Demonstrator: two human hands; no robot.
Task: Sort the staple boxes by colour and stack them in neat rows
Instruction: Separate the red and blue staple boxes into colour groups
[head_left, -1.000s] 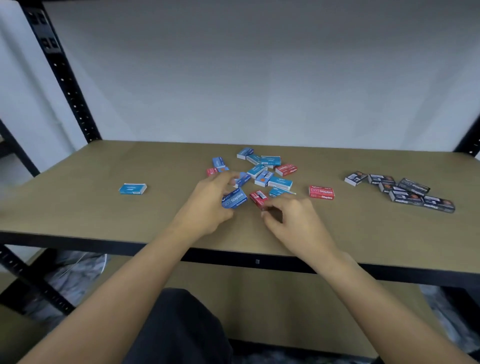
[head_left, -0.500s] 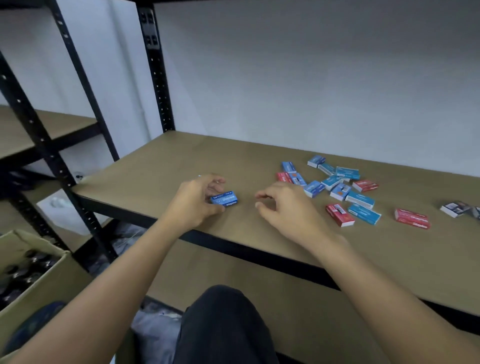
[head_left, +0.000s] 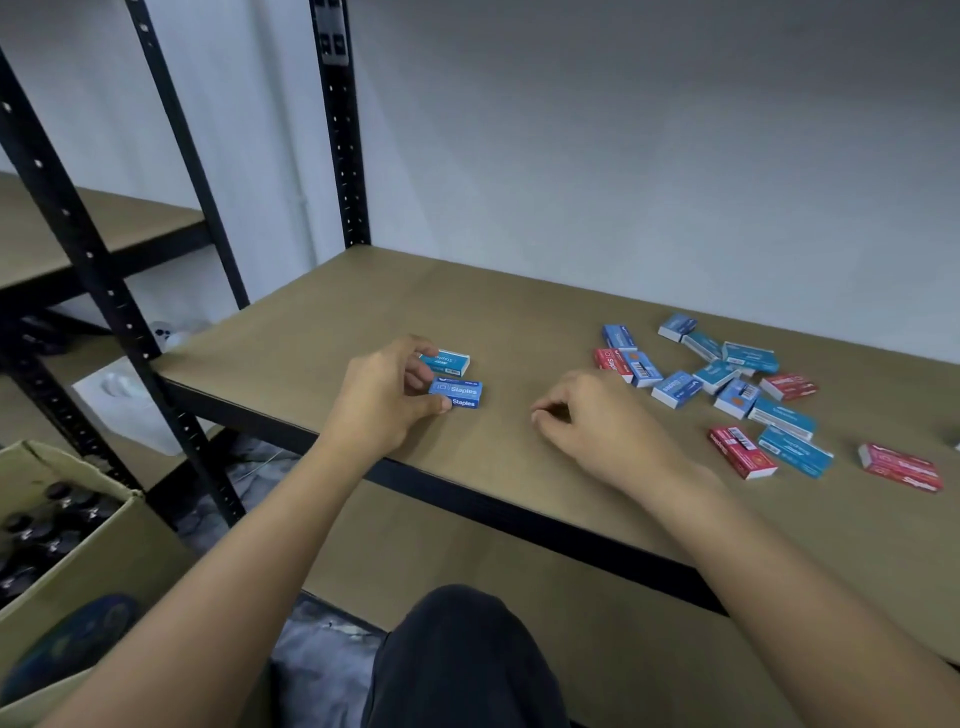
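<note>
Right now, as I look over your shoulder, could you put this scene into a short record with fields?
place: brown shelf in a black metal rack
left hand: pinches a dark blue box
next to it: light blue box, just behind
right hand: fingers loosely curled, holds nothing
unsorted: pile of mixed blue and red boxes, off to the right
progress: two blue ones set apart, no rows yet
</note>
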